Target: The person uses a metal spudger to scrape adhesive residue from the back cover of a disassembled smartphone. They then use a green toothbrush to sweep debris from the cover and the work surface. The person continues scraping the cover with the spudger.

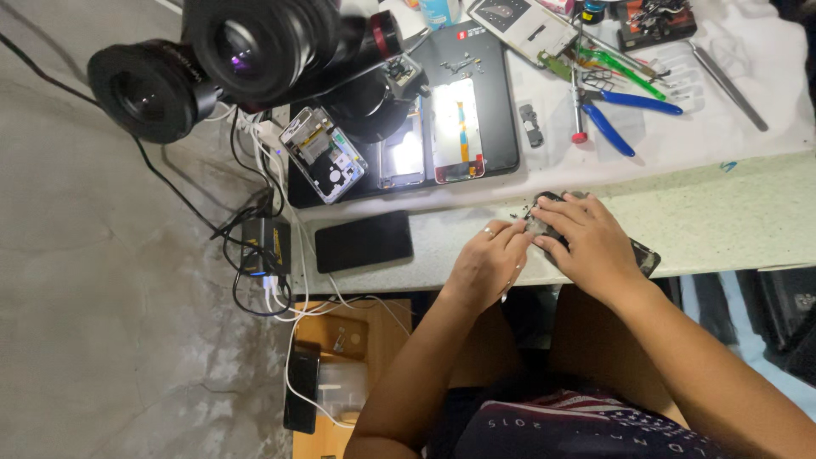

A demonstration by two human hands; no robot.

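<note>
Both hands clamped on a dismantled phone (639, 253) at the bench edge: right hand (591, 242) pinning it steady, left hand (491, 259) at nine o'clock gripping a slim tool; pliers (625, 110) lying at twelve.

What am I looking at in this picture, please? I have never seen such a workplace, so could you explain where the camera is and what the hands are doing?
There is no machine: a person works with two bare hands. The one picture comes from a camera worn on the person's head, looking down.

The large black double eyepiece of a microscope fills the top left. On the pale speckled worktop lie a black phone with a dark screen, a black mat with opened phone parts, and blue-handled pliers.

The left hand and the right hand together press on a dark opened phone at the table edge. The hands cover most of it, so the exact grip is hidden.
</note>
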